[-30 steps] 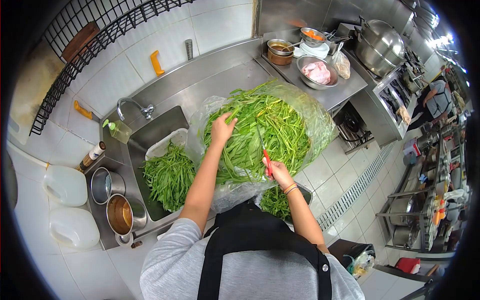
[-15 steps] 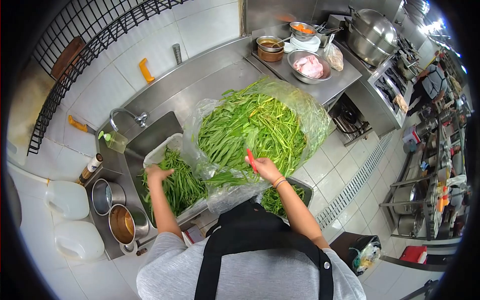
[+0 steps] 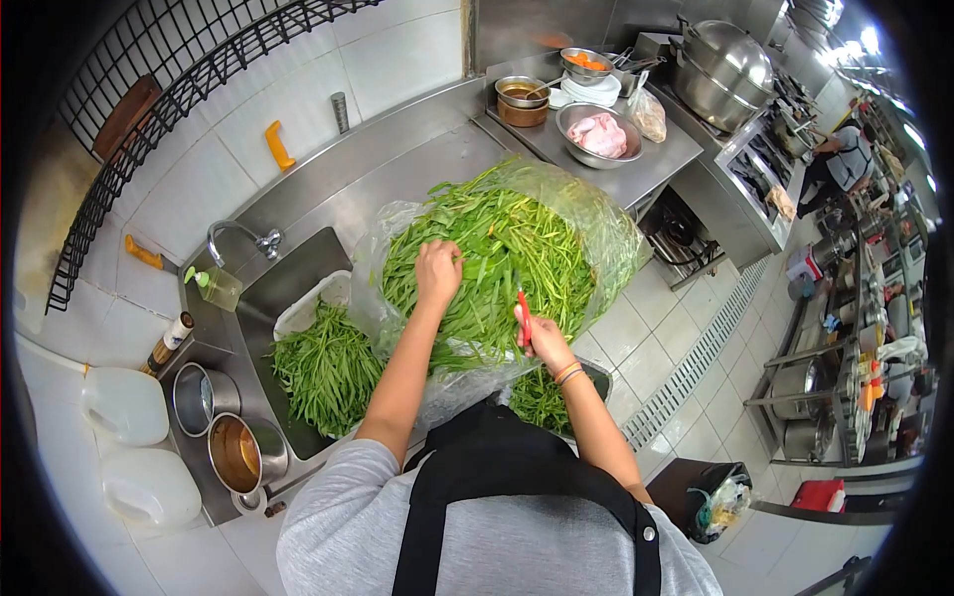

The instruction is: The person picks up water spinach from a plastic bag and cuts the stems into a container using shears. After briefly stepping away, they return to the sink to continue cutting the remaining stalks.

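I see my left hand (image 3: 438, 270) clenched on a bunch of stems in the pile of green vegetables (image 3: 497, 253), which lies in an opened clear plastic bag (image 3: 606, 223) on the steel worktop (image 3: 397, 159) just right of the sink (image 3: 288, 273). My right hand (image 3: 542, 338) has its grip closed round a red-handled knife (image 3: 523, 310), blade up, at the near edge of the pile. More cut greens (image 3: 328, 368) fill a white tub in the sink.
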The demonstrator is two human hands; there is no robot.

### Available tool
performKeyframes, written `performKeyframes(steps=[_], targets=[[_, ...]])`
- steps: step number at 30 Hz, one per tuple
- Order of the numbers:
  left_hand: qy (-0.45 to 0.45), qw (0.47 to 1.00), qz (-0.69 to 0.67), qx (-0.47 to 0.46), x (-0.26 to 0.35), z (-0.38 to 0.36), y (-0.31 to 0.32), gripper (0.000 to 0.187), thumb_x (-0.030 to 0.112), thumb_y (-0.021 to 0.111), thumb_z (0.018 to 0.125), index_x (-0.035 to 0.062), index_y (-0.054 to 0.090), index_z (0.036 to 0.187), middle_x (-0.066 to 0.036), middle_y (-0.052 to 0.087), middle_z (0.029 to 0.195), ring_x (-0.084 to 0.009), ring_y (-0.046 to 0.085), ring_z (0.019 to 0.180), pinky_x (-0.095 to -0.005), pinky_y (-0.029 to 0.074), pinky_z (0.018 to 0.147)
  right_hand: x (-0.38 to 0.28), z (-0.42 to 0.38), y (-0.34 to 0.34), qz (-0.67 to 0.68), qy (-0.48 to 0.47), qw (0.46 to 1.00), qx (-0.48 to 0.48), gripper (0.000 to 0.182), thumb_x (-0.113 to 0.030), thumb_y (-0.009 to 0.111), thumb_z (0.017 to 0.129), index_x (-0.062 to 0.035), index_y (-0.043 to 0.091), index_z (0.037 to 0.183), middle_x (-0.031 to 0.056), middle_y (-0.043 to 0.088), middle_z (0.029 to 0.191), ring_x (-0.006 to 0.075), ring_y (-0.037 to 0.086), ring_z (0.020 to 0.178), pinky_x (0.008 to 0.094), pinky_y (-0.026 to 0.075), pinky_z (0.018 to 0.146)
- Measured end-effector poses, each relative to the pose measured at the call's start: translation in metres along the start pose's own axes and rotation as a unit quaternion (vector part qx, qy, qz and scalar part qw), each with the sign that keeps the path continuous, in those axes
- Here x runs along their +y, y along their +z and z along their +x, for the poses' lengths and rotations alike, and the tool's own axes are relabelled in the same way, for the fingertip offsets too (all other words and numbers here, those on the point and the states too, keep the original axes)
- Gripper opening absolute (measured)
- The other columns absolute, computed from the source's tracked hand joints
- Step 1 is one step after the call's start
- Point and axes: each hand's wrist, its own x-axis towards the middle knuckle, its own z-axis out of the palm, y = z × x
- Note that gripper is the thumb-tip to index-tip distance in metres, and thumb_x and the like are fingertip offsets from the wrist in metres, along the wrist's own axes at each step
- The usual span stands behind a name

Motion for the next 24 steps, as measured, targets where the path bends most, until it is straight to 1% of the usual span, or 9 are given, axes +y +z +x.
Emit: performKeyframes(steps=[1,2,4,10,12,13,15,19,24], targets=[[0.002,1.000,-0.002,-0.001,0.002,0.001,-0.004,0.013,0.010,0.070,0.068,0.0043,0.060,0.075,-0.010,0.059,0.076,-0.0279,0.055,0.076,-0.0382,0.044,0.069,-0.002,-0.006,-0.002,-0.032,0.009,0.999,-0.039,0.053,-0.060,0.055,0.078,-0.0096,0.051,0.061,-0.0015,0.050,0.055,0.0062,0.043,0.046,0.0206,0.036,0.044],[-0.019,0.999,-0.044,-0.020,0.002,0.000,-0.009,0.015,0.011,0.071,0.068,0.0041,0.060,0.074,-0.009,0.059,0.074,-0.0271,0.055,0.075,-0.0377,0.044,0.067,0.002,-0.008,-0.003,-0.048,0.016,0.997,-0.064,0.054,-0.061,0.053,0.079,-0.0092,0.052,0.062,-0.0009,0.050,0.056,0.0066,0.043,0.047,0.0203,0.037,0.046],[-0.064,0.989,-0.121,-0.052,0.005,-0.001,-0.028,0.018,0.013,0.073,0.067,0.0036,0.059,0.071,-0.008,0.059,0.071,-0.0255,0.057,0.070,-0.0363,0.045,0.063,0.006,-0.015,-0.003,-0.037,0.012,0.995,-0.087,0.055,-0.061,0.052,0.079,-0.0090,0.052,0.062,-0.0005,0.051,0.057,0.0068,0.043,0.048,0.0202,0.037,0.046],[-0.100,0.985,-0.135,-0.046,0.015,-0.011,-0.071,0.017,0.014,0.071,0.069,0.0023,0.059,0.071,-0.009,0.059,0.071,-0.0267,0.058,0.070,-0.0366,0.045,0.063,-0.008,-0.022,0.009,-0.011,0.006,0.989,-0.150,0.056,-0.061,0.050,0.080,-0.0085,0.052,0.062,0.0008,0.052,0.058,0.0072,0.044,0.049,0.0199,0.037,0.047],[-0.128,0.979,-0.147,-0.054,0.017,-0.017,-0.074,0.018,0.014,0.071,0.070,0.0022,0.058,0.070,-0.011,0.060,0.074,-0.0296,0.058,0.074,-0.0384,0.044,0.065,-0.013,-0.020,0.015,-0.020,0.040,0.985,-0.168,0.057,-0.062,0.050,0.080,-0.0089,0.052,0.062,0.0010,0.052,0.059,0.0074,0.043,0.048,0.0201,0.036,0.047],[-0.131,0.979,-0.145,-0.050,0.017,-0.020,-0.076,0.018,0.014,0.071,0.070,0.0022,0.058,0.070,-0.011,0.060,0.074,-0.0296,0.058,0.074,-0.0384,0.044,0.065,-0.011,-0.016,0.017,-0.023,0.040,0.984,-0.173,0.057,-0.062,0.050,0.080,-0.0089,0.052,0.062,0.0010,0.052,0.059,0.0074,0.043,0.048,0.0201,0.036,0.047],[-0.077,0.990,-0.109,-0.032,0.016,-0.024,-0.080,0.018,0.014,0.071,0.069,0.0026,0.057,0.070,-0.011,0.060,0.076,-0.0314,0.057,0.078,-0.0387,0.044,0.068,-0.007,-0.005,0.023,-0.010,0.031,0.991,-0.130,0.057,-0.063,0.050,0.079,-0.0091,0.051,0.062,0.0011,0.052,0.058,0.0076,0.043,0.047,0.0205,0.036,0.046],[-0.074,0.988,-0.130,-0.022,0.011,-0.031,-0.085,0.018,0.014,0.071,0.069,0.0032,0.057,0.070,-0.011,0.060,0.078,-0.0332,0.055,0.080,-0.0403,0.044,0.070,-0.016,0.005,0.022,-0.058,0.021,0.990,-0.126,0.054,-0.060,0.055,0.078,-0.0098,0.051,0.059,0.0007,0.051,0.056,0.0077,0.042,0.045,0.0216,0.036,0.044],[-0.084,0.988,-0.124,-0.039,0.011,-0.037,-0.091,0.017,0.013,0.071,0.069,0.0024,0.058,0.069,-0.011,0.062,0.077,-0.0313,0.057,0.079,-0.0380,0.044,0.074,-0.018,0.012,0.025,-0.049,0.021,0.990,-0.128,0.052,-0.057,0.057,0.078,-0.0097,0.050,0.058,0.0004,0.050,0.055,0.0070,0.042,0.044,0.0209,0.035,0.043]])
